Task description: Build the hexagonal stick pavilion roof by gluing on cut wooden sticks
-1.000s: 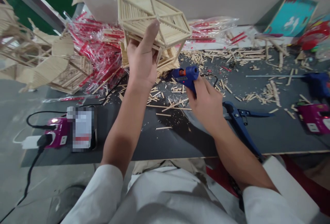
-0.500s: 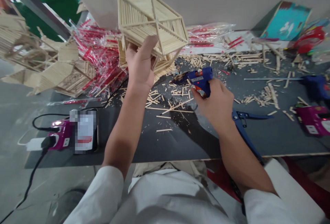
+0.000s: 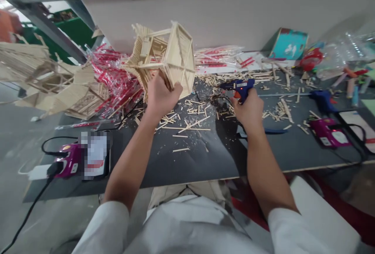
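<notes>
A model built from thin wooden sticks (image 3: 179,61) is held above the table, tipped on its side with its six-sided panel facing right. My left hand (image 3: 162,96) is closed around its lower edge, the thumb against the panel. In my right hand (image 3: 249,109) is a blue glue gun (image 3: 243,86) with an orange trigger, its dark nozzle pointing left, apart from the model. Cut stick pieces (image 3: 196,109) lie scattered on the dark table below both hands. Blue-handled cutters (image 3: 275,131) are partly hidden behind my right wrist.
Red-and-clear plastic packets (image 3: 117,78) and more stick models (image 3: 52,82) sit at left. Purple power adapters (image 3: 68,160) with cables and a phone (image 3: 96,156) lie near the front edge. A second blue glue gun (image 3: 322,100) and a turquoise box (image 3: 290,44) are at right.
My left hand has lowered and turned the stick model, so its six-sided panel now faces right and its open frame shows. The glue gun has shifted slightly right, and the camera view has tilted up.
</notes>
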### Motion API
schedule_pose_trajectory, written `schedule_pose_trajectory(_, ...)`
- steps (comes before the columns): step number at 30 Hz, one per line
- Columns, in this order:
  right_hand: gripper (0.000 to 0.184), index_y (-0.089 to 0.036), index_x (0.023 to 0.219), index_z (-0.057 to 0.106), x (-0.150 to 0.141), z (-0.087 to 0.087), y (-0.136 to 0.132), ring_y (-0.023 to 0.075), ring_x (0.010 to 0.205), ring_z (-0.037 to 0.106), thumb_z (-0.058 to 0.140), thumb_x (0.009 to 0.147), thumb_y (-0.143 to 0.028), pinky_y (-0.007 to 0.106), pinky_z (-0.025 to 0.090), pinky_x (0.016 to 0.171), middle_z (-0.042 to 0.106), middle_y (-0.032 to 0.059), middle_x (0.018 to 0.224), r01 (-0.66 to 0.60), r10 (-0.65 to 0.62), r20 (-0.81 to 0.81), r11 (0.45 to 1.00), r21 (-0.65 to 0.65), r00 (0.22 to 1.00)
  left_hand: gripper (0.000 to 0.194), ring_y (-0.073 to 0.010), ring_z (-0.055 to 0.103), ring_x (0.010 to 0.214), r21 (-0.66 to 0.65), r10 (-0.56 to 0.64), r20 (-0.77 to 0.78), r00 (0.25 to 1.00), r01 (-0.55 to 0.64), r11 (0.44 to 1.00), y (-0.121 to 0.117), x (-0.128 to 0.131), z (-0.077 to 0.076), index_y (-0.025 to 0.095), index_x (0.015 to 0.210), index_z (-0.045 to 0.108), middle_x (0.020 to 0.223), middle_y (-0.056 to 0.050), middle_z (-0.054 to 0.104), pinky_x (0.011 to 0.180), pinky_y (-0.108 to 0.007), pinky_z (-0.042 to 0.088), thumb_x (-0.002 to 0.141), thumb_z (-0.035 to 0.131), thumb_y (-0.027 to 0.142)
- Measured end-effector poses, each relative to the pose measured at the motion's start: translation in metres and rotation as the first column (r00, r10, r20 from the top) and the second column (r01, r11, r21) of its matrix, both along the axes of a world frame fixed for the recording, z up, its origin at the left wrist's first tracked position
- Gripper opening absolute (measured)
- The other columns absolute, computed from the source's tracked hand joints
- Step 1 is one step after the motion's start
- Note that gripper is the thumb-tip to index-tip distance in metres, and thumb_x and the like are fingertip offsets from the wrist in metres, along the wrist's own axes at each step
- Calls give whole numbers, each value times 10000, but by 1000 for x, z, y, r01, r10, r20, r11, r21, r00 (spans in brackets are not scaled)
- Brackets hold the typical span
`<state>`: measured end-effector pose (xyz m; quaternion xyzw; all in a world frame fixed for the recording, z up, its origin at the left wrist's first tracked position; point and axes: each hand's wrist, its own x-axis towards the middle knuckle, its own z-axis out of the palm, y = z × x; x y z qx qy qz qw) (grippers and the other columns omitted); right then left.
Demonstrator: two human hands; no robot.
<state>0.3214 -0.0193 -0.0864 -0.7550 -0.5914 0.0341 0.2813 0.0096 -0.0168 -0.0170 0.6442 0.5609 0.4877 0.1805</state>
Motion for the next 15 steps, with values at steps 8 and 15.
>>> schedule_pose_trajectory(8, 399, -108, 1203, 610, -3, -6, 2, 354, 973, 694, 673, 877, -328, 470, 551, 914, 734, 233, 1086, -38, 40, -32, 998, 51, 999, 226, -284, 744, 793, -18, 18, -771, 637, -50, 999, -28, 1, -20, 166, 1148, 609, 902, -113, 761, 725, -368, 566, 955, 570, 276)
schedule_pose_trajectory(15, 456, -53, 1211, 615, 10, -20, 11, 385, 1008, 708, 683, 875, -354, 529, 540, 983, 721, 279, 1086, 16, -15, -34, 999, 32, 999, 288, -344, 761, 955, 6, -71, -927, 368, 204, 979, -44, 4, -33, 71, 1199, 666, 1013, -199, 764, 910, -442, 587, 938, 544, 81)
